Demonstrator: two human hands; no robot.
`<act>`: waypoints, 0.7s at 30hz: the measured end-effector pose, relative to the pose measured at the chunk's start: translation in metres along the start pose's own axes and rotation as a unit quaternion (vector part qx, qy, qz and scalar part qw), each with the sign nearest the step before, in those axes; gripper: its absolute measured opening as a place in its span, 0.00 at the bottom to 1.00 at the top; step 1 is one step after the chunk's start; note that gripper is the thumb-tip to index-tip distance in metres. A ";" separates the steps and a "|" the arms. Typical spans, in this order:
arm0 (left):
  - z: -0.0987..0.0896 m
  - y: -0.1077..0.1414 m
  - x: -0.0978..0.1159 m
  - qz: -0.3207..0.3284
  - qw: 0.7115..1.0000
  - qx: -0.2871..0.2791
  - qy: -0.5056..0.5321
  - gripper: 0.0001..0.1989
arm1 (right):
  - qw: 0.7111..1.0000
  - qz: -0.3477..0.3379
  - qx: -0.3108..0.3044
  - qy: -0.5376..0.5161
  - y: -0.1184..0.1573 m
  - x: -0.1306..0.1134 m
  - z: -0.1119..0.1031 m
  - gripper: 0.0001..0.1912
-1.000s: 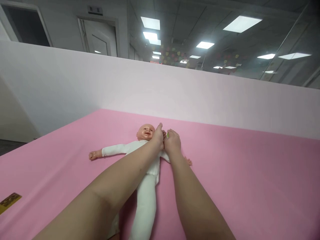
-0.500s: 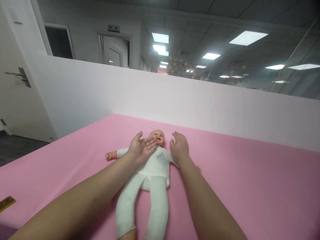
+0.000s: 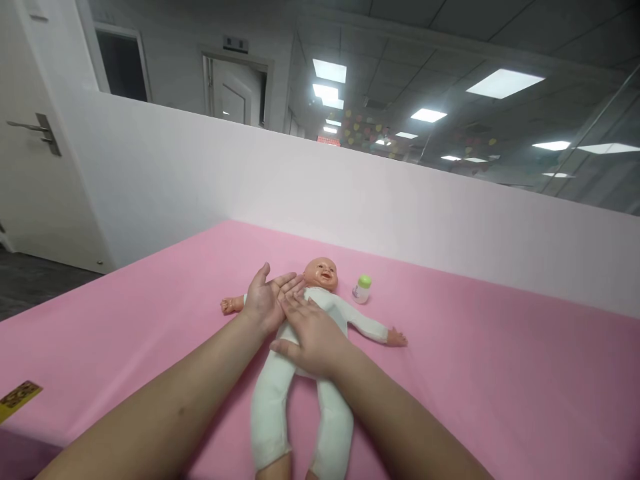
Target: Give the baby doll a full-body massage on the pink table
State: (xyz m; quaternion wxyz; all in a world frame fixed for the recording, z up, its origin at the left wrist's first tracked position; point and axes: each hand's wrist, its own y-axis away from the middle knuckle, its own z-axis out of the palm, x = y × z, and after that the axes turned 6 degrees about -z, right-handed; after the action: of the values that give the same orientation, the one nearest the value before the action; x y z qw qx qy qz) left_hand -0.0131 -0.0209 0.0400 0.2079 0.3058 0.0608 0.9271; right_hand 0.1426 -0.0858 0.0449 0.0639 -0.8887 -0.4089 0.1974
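Observation:
A baby doll [image 3: 325, 407] in a white suit lies on its back on a pink surface [image 3: 475, 373], its bald head away from me and its arms spread. My left hand [image 3: 269, 300] is palm up with the fingers spread, over the doll's shoulder and beside its head. Palm down, my right hand [image 3: 313, 333] lies over the doll's torso, fingertips at my left palm, thumb apart. Neither hand holds anything. A small clear bottle with a green cap [image 3: 362, 289] stands right of the doll's head.
A low white wall [image 3: 400, 207] runs behind the pink surface, with glass above it. On the left is a door [image 3: 45, 180] with a metal handle. A yellow and black label [image 3: 19, 399] sits near the left edge.
My right hand has moved left and down from beside the doll's head onto its torso, uncovering the bottle and the doll's arm. My left hand is slightly further left.

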 end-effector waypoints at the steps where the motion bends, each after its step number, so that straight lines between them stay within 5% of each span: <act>1: -0.002 -0.001 0.002 0.005 1.000 -0.002 0.003 0.46 | 1.000 -0.014 -0.003 -0.006 0.002 -0.002 0.001 0.46; 7: 0.008 0.009 -0.005 0.000 0.999 -0.034 -0.001 0.47 | 0.996 -0.076 0.018 -0.035 0.006 -0.017 0.006 0.46; 13: 0.027 0.018 -0.025 -0.040 0.998 -0.046 -0.017 0.46 | 0.998 -0.034 0.058 0.022 0.001 -0.005 0.004 0.48; 21: 0.006 0.007 -0.006 -0.012 1.000 -0.013 -0.013 0.43 | 0.997 0.049 0.024 0.055 0.000 -0.009 0.003 0.48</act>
State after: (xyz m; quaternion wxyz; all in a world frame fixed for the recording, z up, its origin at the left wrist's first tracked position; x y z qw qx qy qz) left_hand -0.0078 -0.0298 0.0437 0.2239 0.3148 0.0497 0.9210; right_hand 0.1357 -0.0925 0.0449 0.0974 -0.9155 -0.3557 0.1607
